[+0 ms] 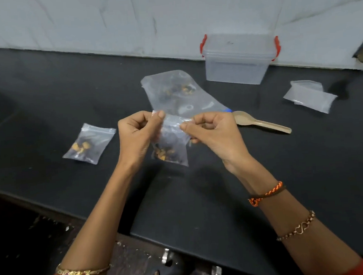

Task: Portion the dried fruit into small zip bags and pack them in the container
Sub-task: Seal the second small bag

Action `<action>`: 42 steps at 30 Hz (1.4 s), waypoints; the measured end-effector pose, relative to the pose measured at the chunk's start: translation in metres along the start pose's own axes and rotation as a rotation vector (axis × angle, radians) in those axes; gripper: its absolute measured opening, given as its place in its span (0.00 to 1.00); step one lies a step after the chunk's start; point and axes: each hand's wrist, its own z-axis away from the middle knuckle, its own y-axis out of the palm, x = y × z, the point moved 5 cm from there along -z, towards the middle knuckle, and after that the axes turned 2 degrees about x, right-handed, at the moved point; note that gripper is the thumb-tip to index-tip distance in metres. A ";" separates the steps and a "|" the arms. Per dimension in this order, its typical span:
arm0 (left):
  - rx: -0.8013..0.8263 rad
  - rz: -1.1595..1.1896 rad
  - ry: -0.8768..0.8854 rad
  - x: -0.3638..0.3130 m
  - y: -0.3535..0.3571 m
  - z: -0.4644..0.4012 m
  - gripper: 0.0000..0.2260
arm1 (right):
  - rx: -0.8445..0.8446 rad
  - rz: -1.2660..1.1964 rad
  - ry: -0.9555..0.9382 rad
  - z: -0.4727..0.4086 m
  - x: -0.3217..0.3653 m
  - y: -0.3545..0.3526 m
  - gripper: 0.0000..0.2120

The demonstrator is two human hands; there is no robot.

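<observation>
I've got the small zip bag (170,142) up off the desk (44,86), hanging between both hands at its top edge. Left hand (136,133) pinches the left corner of the zip strip, thumb over curled fingers; right hand (211,128) pinches the right end the same way. Both grips clamped on the bag mouth, so I read this as pressing the seal shut. Held upright so the dried fruit sits at the bottom and stays clear of the zip.

One filled zip bag (89,143) lies flat on the desk to my left, set aside, looks done. The big supply bag (177,92) with remaining dried fruit lies just behind my hands, mouth toward me for easy scooping. Wooden spoon (261,122) rests beside it on the right, bowl toward the supply bag. Stack of empty zip bags (309,96) further right, within reach.

Clear container (238,58) with red latches stands at the back against the wall; lid looks on, though I can't be sure, and nothing packed inside as far as I can see. Judging early-to-mid task: second portion being sealed, packing not started.
</observation>
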 end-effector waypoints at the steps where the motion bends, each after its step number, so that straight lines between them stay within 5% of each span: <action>1: 0.015 -0.010 0.000 -0.001 -0.013 0.001 0.14 | 0.033 0.022 0.004 -0.003 0.001 0.013 0.04; 12: -0.173 -0.326 0.055 0.000 -0.182 -0.010 0.11 | 0.081 0.219 0.056 -0.052 -0.008 0.189 0.10; 17: -0.030 -0.431 0.029 0.013 -0.225 -0.046 0.09 | 0.060 0.274 0.119 -0.072 -0.010 0.230 0.09; 24: 0.208 -0.510 -0.054 0.060 -0.210 -0.080 0.06 | -0.136 0.574 0.216 -0.077 -0.030 0.219 0.07; 32: 0.219 -0.677 -0.068 0.077 -0.201 -0.081 0.11 | -0.213 0.722 0.238 -0.073 -0.047 0.208 0.09; 42: -0.075 -0.433 0.062 0.034 -0.189 -0.073 0.04 | -0.261 0.409 0.109 -0.072 -0.042 0.177 0.10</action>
